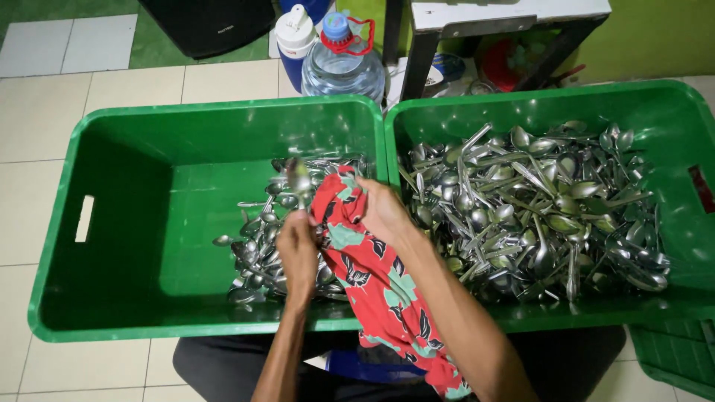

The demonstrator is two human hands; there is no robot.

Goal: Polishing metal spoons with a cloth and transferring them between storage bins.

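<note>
Over the left green tub (112,134), my left hand (296,251) grips a metal spoon (299,181) by its handle, bowl pointing up. My right hand (382,211) holds a red cloth with green and black flowers (376,286) against the spoon's stem; the cloth trails down over the tub's front rim to my lap. Under both hands lies a small heap of spoons (257,257) on the left tub's floor. The right green tub (670,112) holds a large pile of spoons (536,208).
Behind the tubs stand a clear water jug with a blue cap (342,63), a white and blue bottle (294,41) and a dark-legged white table (506,18). Pale floor tiles (30,193) lie to the left. Another green crate (674,357) shows at bottom right.
</note>
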